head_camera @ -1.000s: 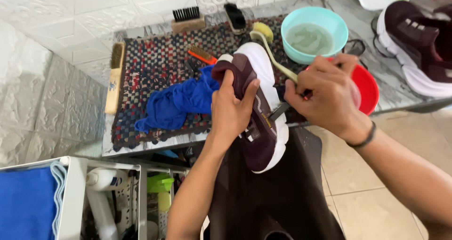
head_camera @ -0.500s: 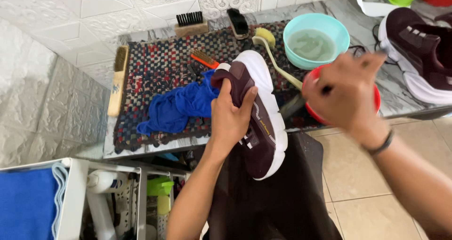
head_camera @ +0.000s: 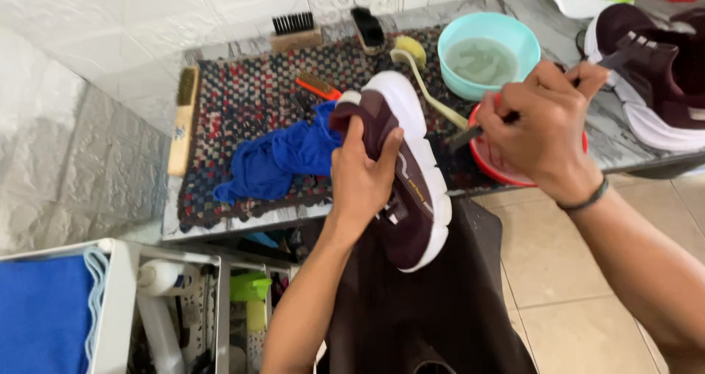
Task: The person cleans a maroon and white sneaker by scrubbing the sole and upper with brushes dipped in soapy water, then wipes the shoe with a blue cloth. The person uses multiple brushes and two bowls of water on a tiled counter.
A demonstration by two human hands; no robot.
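Dark maroon shoe with a thick white sole (head_camera: 400,172) sits in your left hand (head_camera: 363,179), gripped tight around its side, toe pointing away from you. Your right hand (head_camera: 547,135) is closed on a thin dark brush (head_camera: 470,133) over the red bowl (head_camera: 488,157), just right of the shoe.

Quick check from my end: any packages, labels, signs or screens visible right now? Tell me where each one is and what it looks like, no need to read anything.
White bottle: lying in the white rack at lower left, beside the blue cloth; rounded, plain white.
Green container: in the rack's next compartment; bright green, shape unclear.
Marking on the shoe: thin yellow strip on the maroon side, by the left hand.
Mark on the wooden brush: small, dark, on its handle.
No signs or screens.
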